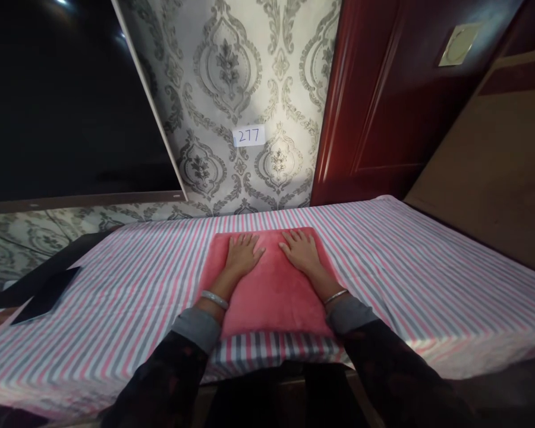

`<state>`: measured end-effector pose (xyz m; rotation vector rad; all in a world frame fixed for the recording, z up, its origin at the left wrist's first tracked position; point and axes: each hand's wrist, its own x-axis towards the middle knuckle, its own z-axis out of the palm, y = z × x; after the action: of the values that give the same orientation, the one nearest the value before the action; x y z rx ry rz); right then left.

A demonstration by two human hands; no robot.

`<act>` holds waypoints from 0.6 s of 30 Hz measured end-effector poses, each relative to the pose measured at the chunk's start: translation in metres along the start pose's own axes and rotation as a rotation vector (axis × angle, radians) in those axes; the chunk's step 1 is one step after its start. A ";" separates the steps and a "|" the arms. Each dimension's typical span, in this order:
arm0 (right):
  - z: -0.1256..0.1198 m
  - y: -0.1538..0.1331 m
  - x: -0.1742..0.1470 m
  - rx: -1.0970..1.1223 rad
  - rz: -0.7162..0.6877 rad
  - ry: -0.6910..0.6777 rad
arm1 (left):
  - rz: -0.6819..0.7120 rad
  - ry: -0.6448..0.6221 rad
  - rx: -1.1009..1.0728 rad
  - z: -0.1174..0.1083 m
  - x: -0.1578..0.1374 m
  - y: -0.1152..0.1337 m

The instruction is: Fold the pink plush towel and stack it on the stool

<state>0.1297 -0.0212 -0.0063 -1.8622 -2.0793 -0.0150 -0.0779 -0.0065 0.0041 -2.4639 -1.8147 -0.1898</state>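
Note:
A pink plush square point(271, 285) lies flat on the striped cloth point(156, 279) near the front edge. Whether it is a folded blanket or a flat cushion cover, I cannot tell. My left hand point(244, 254) rests palm down on its far left part, fingers spread and pointing away from me. On the far right part, my right hand point(301, 251) lies in the same way, its fingers also spread. Bare pink surface shows between the two hands. Each wrist wears a bracelet, and the sleeves are turned back at grey cuffs.
A dark, flat tablet-like thing point(49, 294) lies at the left side of the table. Behind it, a large screen point(71, 107) hangs against patterned wallpaper. A paper label point(248, 135) marked 277 is on the wall. A dark red wooden panel point(383, 101) stands at the back right.

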 end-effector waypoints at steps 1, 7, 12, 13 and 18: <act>-0.001 0.000 0.001 0.005 0.000 0.001 | -0.038 -0.012 0.010 -0.004 0.001 -0.005; 0.000 -0.001 -0.001 0.010 0.003 -0.005 | -0.328 -0.151 -0.012 -0.019 -0.010 -0.053; -0.005 -0.002 -0.001 0.030 0.013 -0.041 | -0.375 -0.175 0.022 -0.032 -0.029 -0.077; -0.008 -0.002 0.001 0.048 0.017 -0.061 | -0.384 -0.170 0.031 -0.037 -0.029 -0.077; -0.031 -0.009 0.016 0.086 0.026 -0.060 | -0.216 -0.076 0.035 -0.058 -0.007 -0.040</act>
<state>0.1278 -0.0144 0.0293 -1.8591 -2.0612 0.1365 -0.1211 -0.0091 0.0597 -2.2789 -2.0956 -0.0769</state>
